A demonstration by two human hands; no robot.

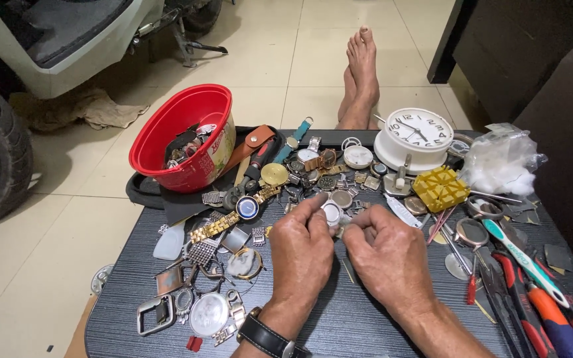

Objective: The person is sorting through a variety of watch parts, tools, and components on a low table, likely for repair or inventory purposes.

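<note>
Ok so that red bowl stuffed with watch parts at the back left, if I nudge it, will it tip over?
Probably. The red bowl already leans, its mouth tilted toward the camera, propped on the black pouch, so a push may spill it. It looks like thin plastic, likely light itself, but the parts piled inside add weight.

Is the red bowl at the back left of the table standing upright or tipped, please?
Tipped. The red bowl leans with its mouth facing the camera and rests on a black pouch; watch parts show inside.
</note>
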